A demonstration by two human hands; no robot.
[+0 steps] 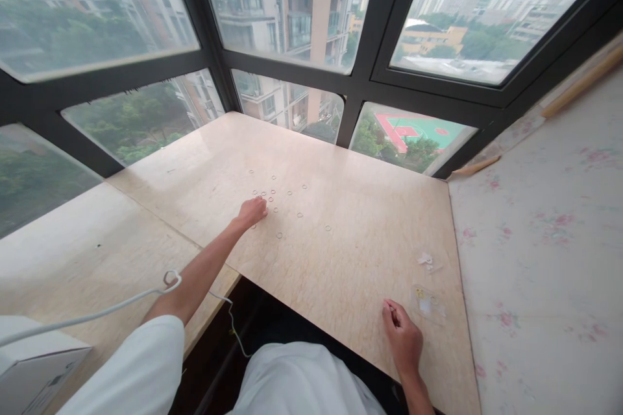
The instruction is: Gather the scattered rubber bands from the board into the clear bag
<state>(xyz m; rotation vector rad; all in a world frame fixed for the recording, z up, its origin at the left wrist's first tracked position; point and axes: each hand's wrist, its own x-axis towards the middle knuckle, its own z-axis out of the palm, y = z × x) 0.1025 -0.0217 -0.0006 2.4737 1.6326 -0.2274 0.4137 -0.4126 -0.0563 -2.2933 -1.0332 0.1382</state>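
Several small thin rings [300, 215] lie scattered on the pale wooden table [341, 272], mostly around its middle. My left hand [254, 210] reaches in among them, its fingers bent down at the tabletop beside the closest rings; what its fingertips hold, if anything, is hidden. My right hand [402, 336] rests near the table's front edge at the right, fingers curled together with thumb against forefinger; anything inside is too small to make out. Just beyond it lies a clear plastic case [428, 303] with small items inside, and small clear plastic pieces [427, 262] lie further back.
A white cable [121, 303] loops over my left forearm. A white box [43, 369] stands at the lower left. Dark-framed windows [287, 68] border the table's back, and a flowered wall [540, 253] runs along its right side.
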